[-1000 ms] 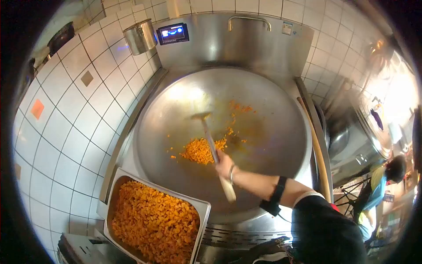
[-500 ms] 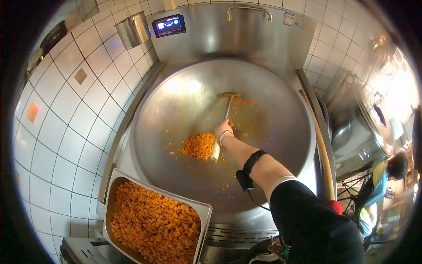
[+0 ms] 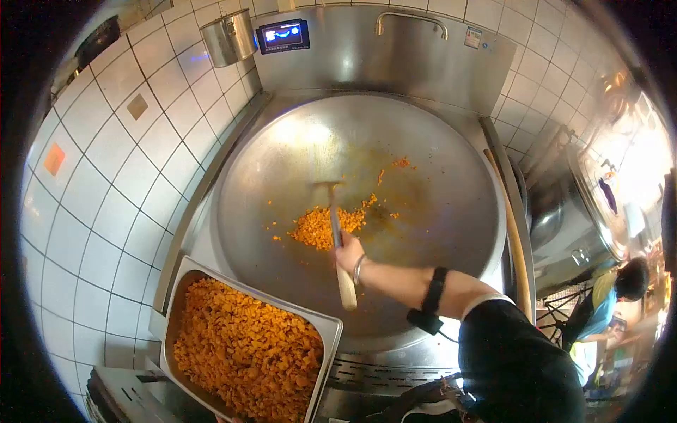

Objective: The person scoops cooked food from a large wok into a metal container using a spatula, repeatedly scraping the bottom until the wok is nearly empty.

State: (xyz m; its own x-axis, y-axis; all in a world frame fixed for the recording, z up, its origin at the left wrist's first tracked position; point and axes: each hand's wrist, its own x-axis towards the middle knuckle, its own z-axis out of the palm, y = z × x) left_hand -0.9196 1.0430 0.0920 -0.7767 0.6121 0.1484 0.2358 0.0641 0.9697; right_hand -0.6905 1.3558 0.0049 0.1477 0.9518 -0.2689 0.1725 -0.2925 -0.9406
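Observation:
My right hand [image 3: 348, 254] is closed around the shaft of a long wok spatula [image 3: 335, 215], whose wooden end points toward me. Its wide blade rests or hovers just beyond a small pile of orange chopped food [image 3: 310, 229]; contact with the wok surface is hard to judge. The pile lies left of centre in a very large steel wok [image 3: 437, 183], with loose bits scattered to the right and behind. At the lower left, a deep metal tray [image 3: 330, 326] full of the same orange food overlaps the wok's near rim. My left hand does not show.
A long wooden pole [image 3: 513, 233] leans along the wok's right side. A faucet [image 3: 412, 20] and a lit control panel [image 3: 283, 35] are at the back. A steel pot [image 3: 229, 40] hangs upper left. Another person [image 3: 606, 303] is at the far right, near a large steel vessel [image 3: 564, 211].
My right hand has pulled the spatula toward me and left, its blade moving from the far scraps to the pile's far side. Some loose bits have joined the pile. The view shifted slightly.

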